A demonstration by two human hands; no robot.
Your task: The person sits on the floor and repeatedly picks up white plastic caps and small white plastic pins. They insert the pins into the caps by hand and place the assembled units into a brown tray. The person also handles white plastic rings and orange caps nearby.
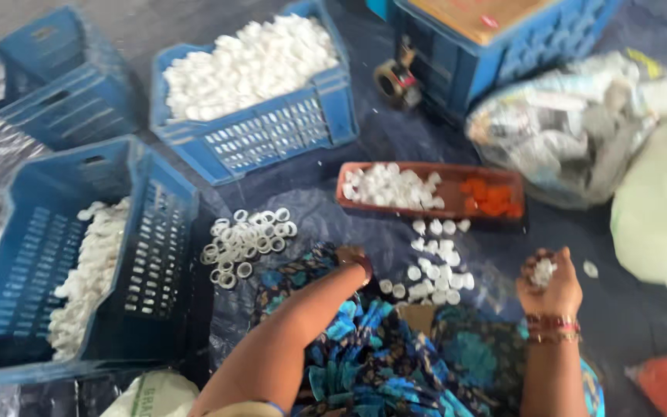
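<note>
- Just below the brown tray (434, 171), the right hand (551, 287) has its fingers curled shut around small white caps (542, 272)
- Left of the loose caps (435, 269), left hand (351, 256) is fisted; contents unclear

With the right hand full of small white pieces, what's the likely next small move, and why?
Probably the left hand, now low by the knee, reaches across to pick a piece from the right hand, which is raised and cupped around small white pieces, apart from the white caps on the floor.
</note>
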